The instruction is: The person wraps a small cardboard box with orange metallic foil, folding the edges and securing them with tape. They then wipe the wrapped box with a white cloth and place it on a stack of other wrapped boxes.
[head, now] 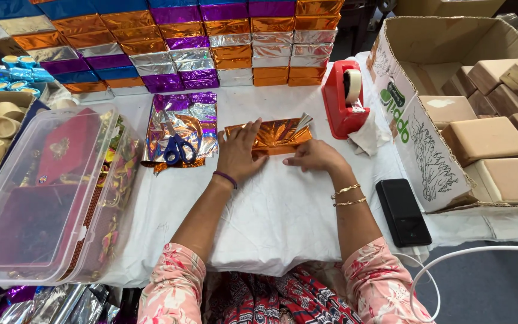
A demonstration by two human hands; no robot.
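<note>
Frame centre: left hand (238, 157) lies flat, fingers spread, pressing the orange foil-wrapped box (273, 135); right hand (314, 156) pinches the foil's lower right edge with fingers close together. A neat fold likely needs taut foil and firm creases. Scissors (178, 147) lie left; red tape dispenser (344, 96) stands right.

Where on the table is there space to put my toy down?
The widest bare patch of white cloth lies in front of the hands, between the clear plastic bin and the black phone. A smaller strip lies between the foil sheets with scissors and the wrapped-box stack. It is crowded around the red tape dispenser and cardboard box.
</note>
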